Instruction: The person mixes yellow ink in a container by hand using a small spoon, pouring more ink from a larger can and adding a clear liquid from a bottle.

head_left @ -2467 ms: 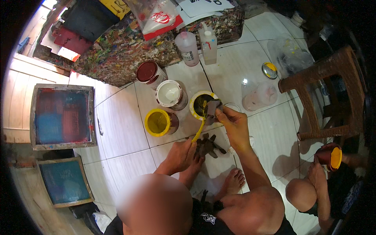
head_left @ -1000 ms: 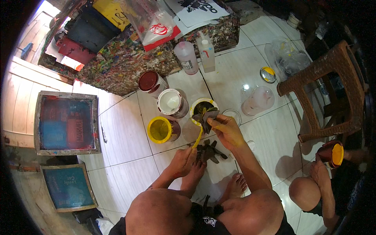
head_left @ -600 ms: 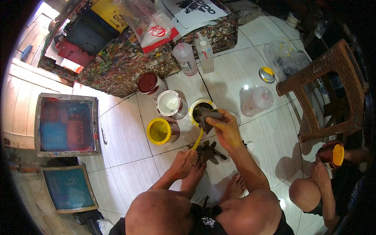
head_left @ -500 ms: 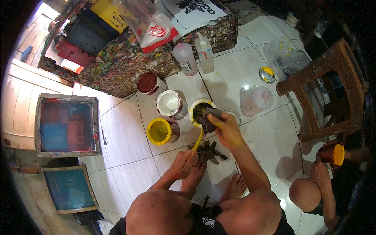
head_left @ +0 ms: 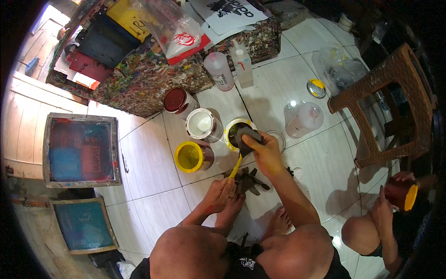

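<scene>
My left hand is closed round a thin yellow stick-like handle that slants up and away from me. The handle's far end disappears behind a dark grey cloth. My right hand pinches this cloth against the handle's upper end, over the near right rim of a white tub. Yellow smears mark the tub's rim, and dark contents show inside it. There is yellow staining on my right hand too. Several dark cloth scraps lie on the floor by my left foot.
Left of the tub stand a yellow paint can, a white one and a dark red-lidded one. Plastic bottles, a brown chair and framed screens surround the tiles. At right, another person's hands hold a can.
My right hand has shifted slightly with the cloth against the handle; my left hand stays nearly still. At right, the other person has tilted their can, with a second hand now on it.
</scene>
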### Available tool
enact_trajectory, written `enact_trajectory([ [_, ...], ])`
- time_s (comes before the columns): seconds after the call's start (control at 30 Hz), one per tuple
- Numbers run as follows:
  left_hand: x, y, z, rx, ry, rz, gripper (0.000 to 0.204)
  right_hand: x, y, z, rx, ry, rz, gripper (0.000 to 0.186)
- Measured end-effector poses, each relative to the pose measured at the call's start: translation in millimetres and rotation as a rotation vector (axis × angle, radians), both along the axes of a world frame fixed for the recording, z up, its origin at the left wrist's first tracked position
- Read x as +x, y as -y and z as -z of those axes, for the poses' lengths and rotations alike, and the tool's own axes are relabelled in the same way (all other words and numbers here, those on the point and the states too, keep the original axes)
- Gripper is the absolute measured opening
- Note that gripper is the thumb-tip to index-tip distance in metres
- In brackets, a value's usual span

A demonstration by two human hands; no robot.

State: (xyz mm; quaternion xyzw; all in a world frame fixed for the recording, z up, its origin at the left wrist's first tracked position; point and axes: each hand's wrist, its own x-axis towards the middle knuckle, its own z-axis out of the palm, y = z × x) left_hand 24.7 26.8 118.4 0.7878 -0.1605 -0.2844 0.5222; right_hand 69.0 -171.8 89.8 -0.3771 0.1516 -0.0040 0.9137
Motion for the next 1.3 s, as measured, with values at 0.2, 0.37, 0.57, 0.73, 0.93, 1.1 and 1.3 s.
enact_trajectory([
  [0.2, 0, -7, 7, -0.002, 0.086, 0.043, 0.039, 3, 11, -3, -0.112, 0.052, -0.179, 0.024],
  [0.37, 0, 0, 3, 0.024, 0.135, 0.064, 0.036, 2, 4, 22, -0.332, -0.059, -0.054, 0.023],
  [0.57, -2, -5, 6, 0.013, -0.019, -0.033, 0.034, -9, 1, -1, -0.269, -0.097, 0.006, 0.027],
  [0.73, -1, -2, -4, 0.062, 0.113, -0.003, 0.033, -9, 0, -20, -0.182, -0.053, -0.070, 0.032],
  [0.93, 0, 2, -7, 0.004, 0.055, -0.041, 0.034, -10, 1, 6, -0.791, -0.148, 0.013, 0.035],
  [1.1, -1, -6, -3, 0.052, 0.075, -0.061, 0.034, -17, 1, 1, -0.455, 0.107, 0.005, 0.032],
  [1.3, 1, 2, -5, 0.138, 0.192, 0.056, 0.033, -5, 5, -1, -0.973, -0.063, 0.100, 0.046],
])
